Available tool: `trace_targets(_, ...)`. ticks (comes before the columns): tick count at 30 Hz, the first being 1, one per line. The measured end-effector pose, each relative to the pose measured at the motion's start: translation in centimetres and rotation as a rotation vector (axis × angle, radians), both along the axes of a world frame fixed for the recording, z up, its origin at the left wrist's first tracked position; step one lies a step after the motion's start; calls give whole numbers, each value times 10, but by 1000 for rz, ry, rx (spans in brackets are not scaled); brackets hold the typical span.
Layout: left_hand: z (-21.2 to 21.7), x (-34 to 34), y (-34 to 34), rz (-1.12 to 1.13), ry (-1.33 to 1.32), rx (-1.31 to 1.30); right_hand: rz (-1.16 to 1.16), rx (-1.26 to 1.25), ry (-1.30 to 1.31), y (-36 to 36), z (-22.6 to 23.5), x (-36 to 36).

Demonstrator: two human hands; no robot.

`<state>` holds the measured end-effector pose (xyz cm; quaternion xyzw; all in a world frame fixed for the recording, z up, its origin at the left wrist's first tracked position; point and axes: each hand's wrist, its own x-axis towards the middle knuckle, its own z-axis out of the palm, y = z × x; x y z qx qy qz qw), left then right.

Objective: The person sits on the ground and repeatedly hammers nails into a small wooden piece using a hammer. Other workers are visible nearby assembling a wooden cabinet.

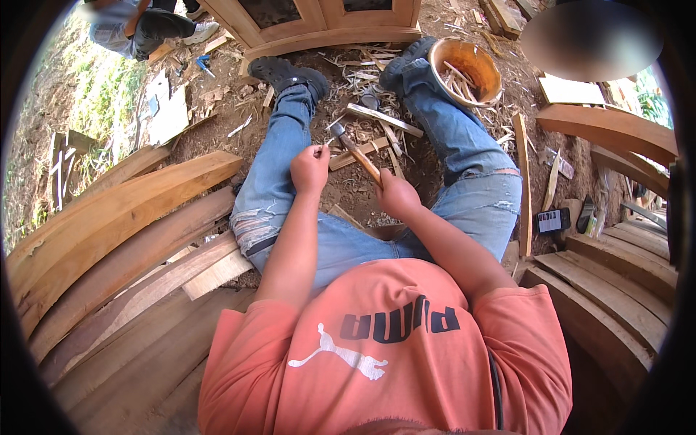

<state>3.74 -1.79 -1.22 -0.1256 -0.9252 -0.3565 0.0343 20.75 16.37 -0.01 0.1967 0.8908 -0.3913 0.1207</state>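
My right hand [399,194] is wrapped round the wooden handle of a hammer [360,159], whose dark metal head points up and left, between my knees. My left hand [309,169] is closed in a pinch just left of the hammer head; something thin and pale seems to stick out at the fingertips, too small to name. Beyond the hammer, a pale wood strip [384,119] and a short wooden stick [359,154] lie among shavings on the ground, between my outstretched legs.
A bucket [466,72] of wood scraps stands by my right leg. A wooden panelled piece [319,29] stands beyond my feet. Curved planks [138,196] lie at left, more boards [605,279] at right, near a phone [553,220]. Another person [156,32] is at the far left.
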Motion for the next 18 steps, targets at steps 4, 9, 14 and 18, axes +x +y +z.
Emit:
trace_targets(4, 9, 3, 8, -43, 29, 27, -4, -29, 38, 1, -2, 3)
trace_targets(9, 4, -2, 6, -49, 80, -21, 17, -55, 24, -3, 0, 3)
trace_targets(14, 9, -2, 8, -52, 76, -33, 19, -47, 17, -4, 3, 2)
trace_targets(18, 5, -2, 6, -56, 128, -85, -20, -58, 103, -6, 19, 1)
